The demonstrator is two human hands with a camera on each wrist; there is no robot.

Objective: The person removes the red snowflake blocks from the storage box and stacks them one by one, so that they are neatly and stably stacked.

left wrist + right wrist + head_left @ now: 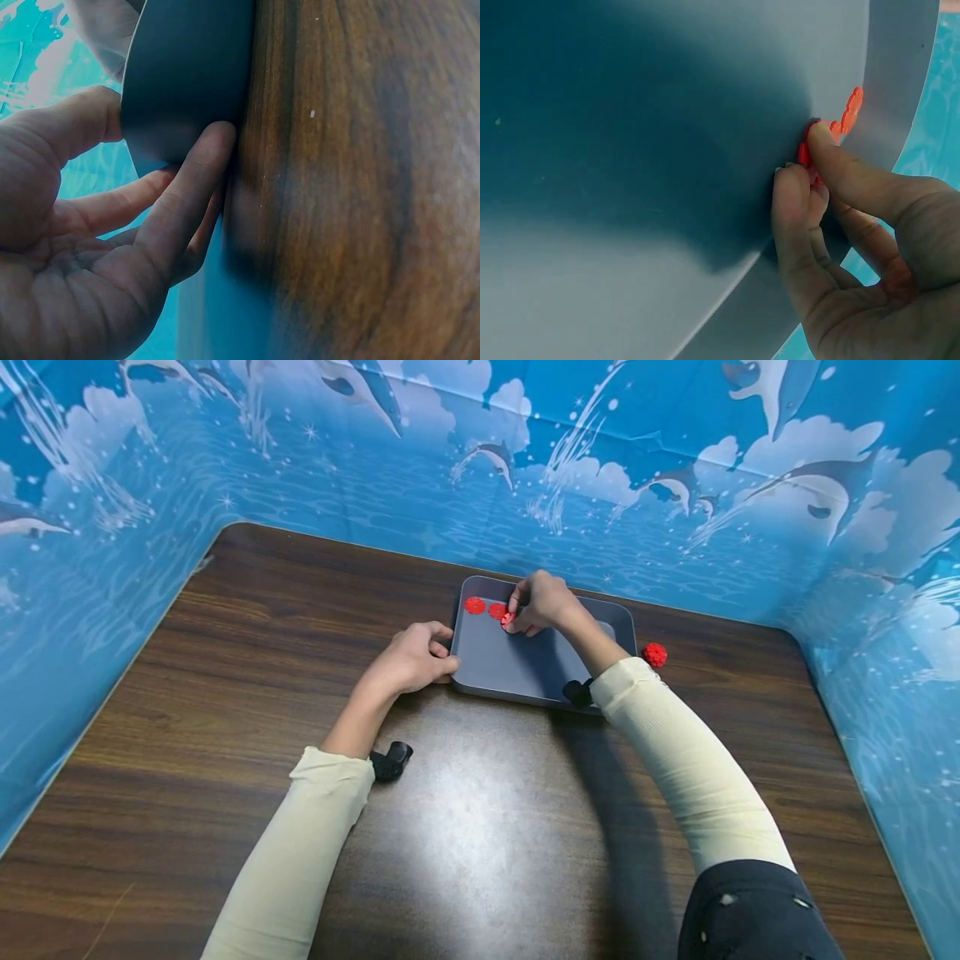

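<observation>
My right hand (545,602) pinches a red notched plastic disc (507,620) between thumb and fingertips, low over the grey tray (517,672). In the right wrist view, the fingers partly cover this disc (804,154). Just left of the hand, two more red discs lie along the tray's far side, one of them a flat red disc (475,605) near the corner. My left hand (411,658) grips the tray's near left corner, its thumb over the rim and its fingers against the outer wall (187,67).
A red knobbly piece or cluster (655,654) sits on the wooden table (300,610) to the right of the tray. Blue sheeting with dolphins (420,485) borders the table behind and at both sides. The right forearm crosses over the tray's right part.
</observation>
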